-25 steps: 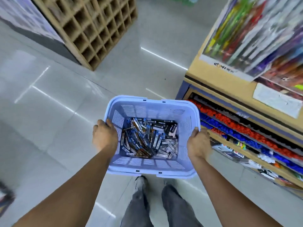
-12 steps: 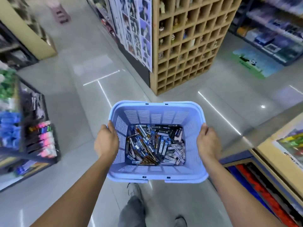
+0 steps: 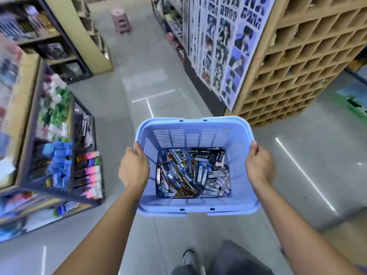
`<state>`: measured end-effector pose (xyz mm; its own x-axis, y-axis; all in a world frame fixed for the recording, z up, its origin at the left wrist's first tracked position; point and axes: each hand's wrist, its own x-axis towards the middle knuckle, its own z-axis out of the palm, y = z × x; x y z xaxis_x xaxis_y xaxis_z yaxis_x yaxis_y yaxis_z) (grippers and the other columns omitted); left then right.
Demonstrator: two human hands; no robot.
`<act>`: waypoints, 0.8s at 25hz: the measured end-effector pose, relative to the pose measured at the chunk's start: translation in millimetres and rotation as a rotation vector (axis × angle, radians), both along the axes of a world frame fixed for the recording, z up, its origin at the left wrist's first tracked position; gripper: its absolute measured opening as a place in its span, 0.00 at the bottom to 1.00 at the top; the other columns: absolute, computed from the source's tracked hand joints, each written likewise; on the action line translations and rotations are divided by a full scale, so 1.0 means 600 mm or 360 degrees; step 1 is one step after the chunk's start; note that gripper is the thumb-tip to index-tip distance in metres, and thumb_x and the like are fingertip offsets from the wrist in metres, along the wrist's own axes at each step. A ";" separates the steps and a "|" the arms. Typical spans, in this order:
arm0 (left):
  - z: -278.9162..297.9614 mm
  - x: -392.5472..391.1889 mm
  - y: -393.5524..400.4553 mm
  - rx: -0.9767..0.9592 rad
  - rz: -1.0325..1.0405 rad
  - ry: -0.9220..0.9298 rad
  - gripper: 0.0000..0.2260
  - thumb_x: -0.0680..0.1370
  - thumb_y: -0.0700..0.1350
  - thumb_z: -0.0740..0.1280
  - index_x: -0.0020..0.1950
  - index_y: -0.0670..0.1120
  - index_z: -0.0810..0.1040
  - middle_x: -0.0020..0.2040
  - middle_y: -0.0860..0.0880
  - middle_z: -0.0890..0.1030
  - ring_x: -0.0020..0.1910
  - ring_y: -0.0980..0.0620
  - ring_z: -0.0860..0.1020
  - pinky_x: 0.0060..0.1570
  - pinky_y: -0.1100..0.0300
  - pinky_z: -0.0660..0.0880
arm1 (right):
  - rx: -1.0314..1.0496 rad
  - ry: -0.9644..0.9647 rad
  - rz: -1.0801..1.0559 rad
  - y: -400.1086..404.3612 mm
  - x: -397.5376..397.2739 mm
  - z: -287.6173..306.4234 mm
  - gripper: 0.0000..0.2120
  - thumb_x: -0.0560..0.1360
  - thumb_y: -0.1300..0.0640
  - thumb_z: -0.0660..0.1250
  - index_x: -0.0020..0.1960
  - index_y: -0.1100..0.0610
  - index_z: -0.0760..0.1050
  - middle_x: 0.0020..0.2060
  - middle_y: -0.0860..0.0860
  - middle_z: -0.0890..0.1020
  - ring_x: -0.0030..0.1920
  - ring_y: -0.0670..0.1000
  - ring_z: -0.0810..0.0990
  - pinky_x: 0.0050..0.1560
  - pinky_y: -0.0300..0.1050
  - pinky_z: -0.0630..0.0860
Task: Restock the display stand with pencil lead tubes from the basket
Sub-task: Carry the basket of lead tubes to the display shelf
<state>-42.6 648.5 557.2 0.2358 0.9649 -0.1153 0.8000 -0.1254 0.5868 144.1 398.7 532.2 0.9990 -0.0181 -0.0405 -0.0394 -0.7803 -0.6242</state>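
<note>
While my left hand and right hand are gripping the basket rims, I am carrying all lead tubes; restocking is not yet beginning.

Glossy grey floor runs between stocked shelves, a wooden cubby rack and a pink stool.

Basket: smooth blue plastic w/ slotted walls. Lead tubes inside look like shiny plastic. Floor: glossy grey tiles. Far right cubby shelf: matt wood. Posters: shiny paper. Far stool: pink plastic.
</note>
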 end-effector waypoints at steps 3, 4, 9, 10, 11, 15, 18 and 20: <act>-0.008 0.039 0.105 -0.0003 0.0094 0.0000 0.23 0.85 0.59 0.48 0.50 0.44 0.71 0.51 0.37 0.81 0.45 0.40 0.75 0.45 0.49 0.67 | -0.0020 0.0009 0.0076 0.116 0.057 0.011 0.25 0.85 0.44 0.50 0.52 0.61 0.76 0.52 0.63 0.81 0.52 0.66 0.79 0.50 0.56 0.74; -0.009 0.055 0.134 -0.0002 0.0109 0.0005 0.23 0.85 0.60 0.48 0.49 0.43 0.72 0.50 0.38 0.81 0.45 0.39 0.76 0.45 0.48 0.68 | -0.0024 0.0016 0.0091 0.148 0.077 0.013 0.24 0.85 0.43 0.49 0.51 0.61 0.75 0.52 0.63 0.81 0.52 0.66 0.79 0.50 0.56 0.74; -0.016 0.182 0.322 -0.0009 0.0204 -0.0012 0.25 0.85 0.60 0.48 0.50 0.42 0.74 0.49 0.39 0.81 0.45 0.38 0.77 0.45 0.48 0.70 | 0.0033 0.0027 0.0184 0.361 0.230 -0.004 0.24 0.85 0.43 0.51 0.48 0.61 0.74 0.47 0.63 0.80 0.45 0.64 0.77 0.45 0.54 0.72; -0.013 0.215 0.364 -0.0015 0.0236 -0.0006 0.26 0.85 0.60 0.48 0.51 0.42 0.75 0.50 0.39 0.81 0.47 0.38 0.77 0.46 0.48 0.69 | 0.0040 0.0026 0.0208 0.409 0.271 -0.006 0.24 0.85 0.44 0.51 0.47 0.61 0.74 0.44 0.62 0.80 0.42 0.62 0.75 0.42 0.52 0.71; -0.008 0.244 0.399 -0.0008 0.0253 0.0012 0.26 0.84 0.60 0.48 0.52 0.42 0.75 0.51 0.39 0.81 0.49 0.37 0.77 0.46 0.48 0.68 | 0.0020 0.0010 0.0230 0.450 0.305 -0.005 0.24 0.85 0.44 0.51 0.46 0.61 0.73 0.42 0.61 0.79 0.39 0.60 0.74 0.40 0.51 0.70; 0.014 0.372 0.558 0.0021 0.0320 -0.0015 0.26 0.84 0.61 0.47 0.53 0.42 0.75 0.52 0.40 0.81 0.50 0.37 0.78 0.49 0.47 0.70 | 0.0009 0.0008 0.0302 0.630 0.447 0.020 0.26 0.85 0.42 0.49 0.42 0.59 0.72 0.36 0.55 0.77 0.36 0.59 0.75 0.35 0.50 0.69; 0.019 0.467 0.687 0.0039 0.0373 -0.0015 0.26 0.84 0.60 0.47 0.52 0.42 0.75 0.51 0.39 0.81 0.49 0.37 0.79 0.49 0.47 0.70 | 0.0019 -0.0024 0.0328 0.773 0.551 0.033 0.27 0.84 0.41 0.48 0.41 0.58 0.72 0.34 0.54 0.77 0.34 0.57 0.77 0.34 0.51 0.74; 0.012 0.528 0.776 0.0042 0.0393 -0.0037 0.27 0.84 0.61 0.47 0.50 0.41 0.75 0.49 0.39 0.81 0.47 0.37 0.79 0.48 0.49 0.73 | 0.0013 -0.0041 0.0324 0.869 0.615 0.032 0.27 0.84 0.40 0.48 0.40 0.57 0.72 0.34 0.54 0.78 0.34 0.58 0.78 0.37 0.55 0.78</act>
